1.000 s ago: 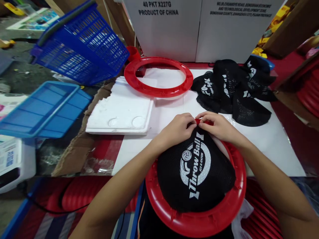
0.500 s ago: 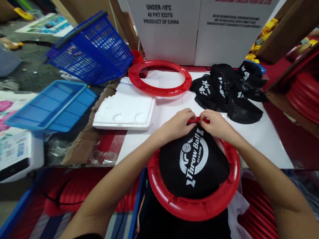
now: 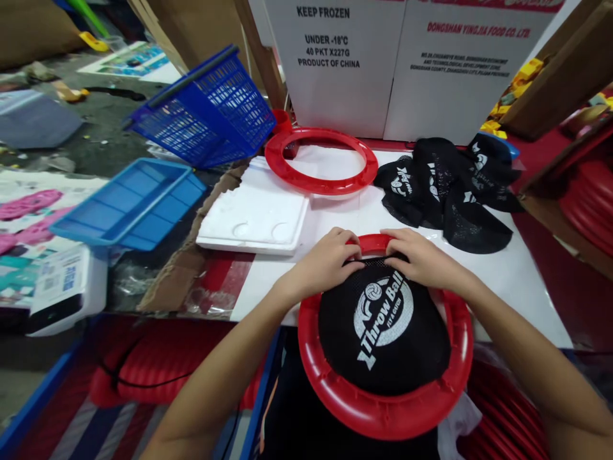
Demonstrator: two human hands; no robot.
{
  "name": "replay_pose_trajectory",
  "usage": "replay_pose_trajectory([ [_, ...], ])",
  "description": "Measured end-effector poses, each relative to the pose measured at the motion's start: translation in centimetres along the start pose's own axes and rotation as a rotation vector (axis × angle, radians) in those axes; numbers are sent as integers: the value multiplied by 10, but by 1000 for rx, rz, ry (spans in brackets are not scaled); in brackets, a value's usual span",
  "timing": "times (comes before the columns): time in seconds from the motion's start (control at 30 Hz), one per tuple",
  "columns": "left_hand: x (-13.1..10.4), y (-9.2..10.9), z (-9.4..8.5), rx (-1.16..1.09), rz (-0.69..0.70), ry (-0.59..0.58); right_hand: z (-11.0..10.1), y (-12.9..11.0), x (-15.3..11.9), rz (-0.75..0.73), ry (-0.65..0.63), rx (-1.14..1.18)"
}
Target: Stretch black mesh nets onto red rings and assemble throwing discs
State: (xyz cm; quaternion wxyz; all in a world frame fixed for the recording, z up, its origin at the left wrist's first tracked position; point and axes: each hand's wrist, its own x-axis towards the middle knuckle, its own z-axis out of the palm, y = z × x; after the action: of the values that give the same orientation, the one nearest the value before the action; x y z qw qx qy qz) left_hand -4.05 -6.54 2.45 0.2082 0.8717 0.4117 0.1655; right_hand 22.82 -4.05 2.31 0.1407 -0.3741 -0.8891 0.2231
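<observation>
Left grip and right grip pinch the black Throw Ball mesh along its top edge, at the red ring; mesh spans below both. Risk: uneven tension could let the edge slip.

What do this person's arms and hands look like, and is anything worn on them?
The left hand and right hand show no gloves. The left forearm and right forearm are bare, without visible sleeves, watches or bracelets.
</observation>
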Motion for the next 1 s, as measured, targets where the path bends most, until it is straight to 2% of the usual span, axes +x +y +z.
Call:
replay_pose_trajectory([
  [0.07, 2, -6, -6, -185, -28, -5, -10, 7, 0, 56, -13, 181],
  [0.17, 2, -13, -12, -382, -143, -3, -17, 18, -3, 148, -41, 440],
  [0.33, 3, -14, -16, -550, -330, -37, -12, 25, -5, 266, -11, 614],
  [0.57, 5, -21, -19, -658, -365, -72, -16, 24, 1, 362, -10, 694],
  [0.8, 3, -23, -15, -666, -375, -81, -24, 25, -2, 252, -128, 535],
  [1.0, 4, -21, -8, -671, -377, -10, -16, 24, -12, 164, -32, 416],
])
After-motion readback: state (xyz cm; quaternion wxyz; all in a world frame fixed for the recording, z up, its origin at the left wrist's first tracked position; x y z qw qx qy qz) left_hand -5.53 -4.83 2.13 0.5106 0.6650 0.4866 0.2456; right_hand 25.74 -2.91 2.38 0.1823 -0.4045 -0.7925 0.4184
